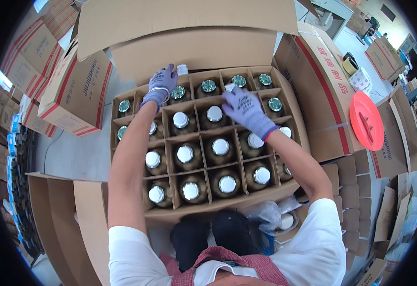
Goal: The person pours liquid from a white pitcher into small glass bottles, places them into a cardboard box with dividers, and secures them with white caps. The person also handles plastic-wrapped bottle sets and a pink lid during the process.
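An open cardboard box point(208, 209) with cardboard dividers holds rows of bottles. Many wear white caps, such as the white-capped bottle point(226, 184) in the front row; several at the back and left show green tops, among them a green-topped bottle point(208, 86). My left hand point(162, 83), in a purple glove, is over the box's back left part, close to a small white cap point(182, 69) at the back edge. My right hand point(246, 107), gloved alike, reaches over the back right cells, its fingertips at a white piece point(230, 87) beside a green top. Its fingers hide their exact hold.
On a closed carton point(323, 89) at the right lie a red plastic plate point(366, 121) and a tape roll point(350, 66). Cartons point(78, 89) stand at the left. An open box point(62, 221) is at the lower left, a clear plastic bag point(269, 214) near my knees.
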`<state>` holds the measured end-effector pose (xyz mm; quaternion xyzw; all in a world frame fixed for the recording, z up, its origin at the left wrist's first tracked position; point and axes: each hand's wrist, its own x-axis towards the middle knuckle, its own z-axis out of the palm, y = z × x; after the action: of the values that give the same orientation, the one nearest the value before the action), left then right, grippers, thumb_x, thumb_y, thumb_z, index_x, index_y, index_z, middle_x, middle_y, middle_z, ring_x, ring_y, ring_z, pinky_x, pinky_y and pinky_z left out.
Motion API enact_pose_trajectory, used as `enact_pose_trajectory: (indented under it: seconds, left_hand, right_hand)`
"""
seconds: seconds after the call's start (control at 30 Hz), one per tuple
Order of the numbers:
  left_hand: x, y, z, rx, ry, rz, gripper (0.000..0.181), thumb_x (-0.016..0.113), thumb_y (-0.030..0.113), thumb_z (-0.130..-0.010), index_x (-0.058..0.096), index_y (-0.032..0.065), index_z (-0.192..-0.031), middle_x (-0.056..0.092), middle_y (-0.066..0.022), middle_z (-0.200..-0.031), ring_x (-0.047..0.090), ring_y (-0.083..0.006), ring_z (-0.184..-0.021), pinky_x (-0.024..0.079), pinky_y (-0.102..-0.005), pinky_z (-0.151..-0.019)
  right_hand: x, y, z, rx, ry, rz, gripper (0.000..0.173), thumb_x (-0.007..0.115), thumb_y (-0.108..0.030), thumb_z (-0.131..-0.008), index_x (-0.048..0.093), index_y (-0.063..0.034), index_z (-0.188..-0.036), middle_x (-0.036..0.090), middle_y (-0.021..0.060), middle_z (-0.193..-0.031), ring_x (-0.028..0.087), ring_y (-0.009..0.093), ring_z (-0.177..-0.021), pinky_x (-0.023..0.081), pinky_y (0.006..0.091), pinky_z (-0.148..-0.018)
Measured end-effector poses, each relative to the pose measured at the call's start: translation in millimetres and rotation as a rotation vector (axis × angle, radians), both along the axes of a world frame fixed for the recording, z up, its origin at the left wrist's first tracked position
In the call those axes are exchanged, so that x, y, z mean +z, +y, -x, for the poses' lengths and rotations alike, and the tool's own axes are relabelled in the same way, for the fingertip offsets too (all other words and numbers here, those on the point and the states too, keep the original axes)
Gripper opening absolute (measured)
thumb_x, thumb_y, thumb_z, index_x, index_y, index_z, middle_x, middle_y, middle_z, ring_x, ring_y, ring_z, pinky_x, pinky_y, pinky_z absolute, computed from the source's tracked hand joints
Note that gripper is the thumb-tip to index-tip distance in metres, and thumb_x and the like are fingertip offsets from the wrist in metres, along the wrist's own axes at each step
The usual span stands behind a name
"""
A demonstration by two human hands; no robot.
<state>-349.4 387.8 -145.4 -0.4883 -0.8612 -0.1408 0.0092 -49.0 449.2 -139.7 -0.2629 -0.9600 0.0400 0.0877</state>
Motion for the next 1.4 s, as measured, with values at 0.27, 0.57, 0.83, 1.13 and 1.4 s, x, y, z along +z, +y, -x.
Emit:
enact_pose_trajectory:
  seconds: [0.27, 0.57, 0.83, 1.13, 1.4]
  left_hand:
    - [-44, 59, 5, 0.235, -0.176, -0.185, 0.063, 0.057, 0.048, -0.087, 0.042, 0.0188, -0.14, 0.065, -0.0217, -0.117, 0.061, -0.0399, -0.111, 0.045, -0.0492, -0.094]
    - [-5, -182, 52, 0.269, -0.183, -0.184, 0.041, 0.074, 0.023, -0.078, 0.056, 0.0052, -0.111, 0.067, -0.0187, -0.1, 0.065, -0.0322, -0.093, 0.051, -0.0407, -0.082]
    - [-47, -230, 67, 0.294, 0.175, 0.055, 0.055, 0.067, 0.049, -0.083, 0.051, 0.0045, -0.112, 0.061, -0.0239, -0.109, 0.062, -0.0423, -0.098, 0.051, -0.049, -0.081]
    - [-69, -218, 49, 0.287, 0.284, 0.299, 0.085, 0.065, 0.04, -0.085, 0.023, 0.0058, -0.15, 0.056, -0.0199, -0.119, 0.06, -0.0376, -0.105, 0.046, -0.0495, -0.091]
    - [-63, -222, 55, 0.26, 0.21, 0.384, 0.095, 0.072, 0.034, -0.079, 0.017, 0.007, -0.152, 0.055, -0.0195, -0.121, 0.059, -0.0354, -0.107, 0.044, -0.0502, -0.092]
  right_hand:
    - [-46, 91, 40, -0.121, 0.083, 0.34, 0.046, 0.071, -0.042, -0.081, 0.055, -0.0179, -0.117, 0.057, 0.0144, -0.116, 0.053, 0.035, -0.117, 0.045, 0.0499, -0.096]
    - [-37, 82, -7, -0.107, 0.603, 0.349, 0.034, 0.07, -0.022, -0.084, 0.052, -0.0064, -0.108, 0.06, 0.0159, -0.1, 0.06, 0.033, -0.094, 0.049, 0.0415, -0.083]
    - [-30, 100, -125, -0.42, 0.394, 0.231, 0.039, 0.055, -0.042, -0.094, 0.061, -0.0042, -0.102, 0.064, 0.0214, -0.102, 0.061, 0.04, -0.096, 0.048, 0.0456, -0.084]
    - [-49, 100, -130, -0.466, 0.254, -0.234, 0.032, 0.056, -0.042, -0.092, 0.059, -0.0119, -0.102, 0.063, 0.0129, -0.102, 0.064, 0.034, -0.086, 0.05, 0.0461, -0.076]
    - [-86, 93, -105, -0.449, 0.003, -0.077, 0.05, 0.06, -0.045, -0.086, 0.051, -0.0132, -0.124, 0.056, 0.0143, -0.121, 0.053, 0.033, -0.117, 0.027, 0.0586, -0.105]
